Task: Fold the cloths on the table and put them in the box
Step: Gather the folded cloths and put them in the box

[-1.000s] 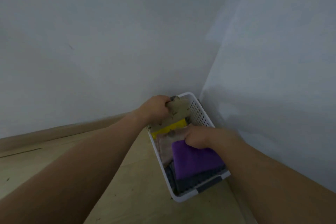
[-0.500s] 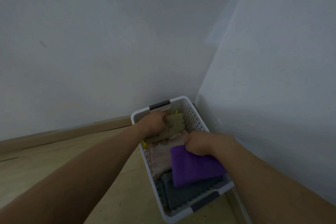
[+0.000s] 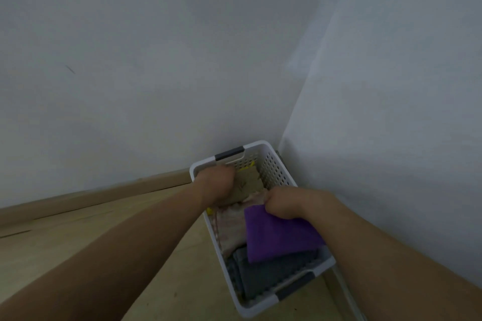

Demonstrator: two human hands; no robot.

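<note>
**Both hands inside the cloth box at the table's far right corner**

The white perforated box (image 3: 276,172) stands on the wooden table (image 3: 78,237), in the far right corner where the two grey walls (image 3: 156,60) meet. Dark grey handle inserts sit on its far and near short rims. The box is angled, with its far end toward the corner.

Contents, from the far end of the box to the near end:
- A khaki cloth (image 3: 249,185), folded, lies at the far end. A sliver of yellow cloth (image 3: 246,167) shows beyond it against the far wall of the box, and another yellow sliver shows at the left wall below the left wrist.
- A pale pink cloth (image 3: 232,227) lies in the middle, along the left wall.
- A purple cloth (image 3: 279,237), folded flat, lies on top toward the right wall.
- A dark grey cloth (image 3: 263,273) fills the near end, partly under the purple one.

Left hand (image 3: 215,185): reaches over the left rim into the far end, curled closed on the left edge of the khaki cloth. The hand is motion-blurred, so single fingers cannot be told apart.

Right hand (image 3: 283,202): fingers curled down, closed on the far edge of the purple cloth, touching the pink cloth beside it. Whether it pinches the purple cloth or only presses on it cannot be told
</note>
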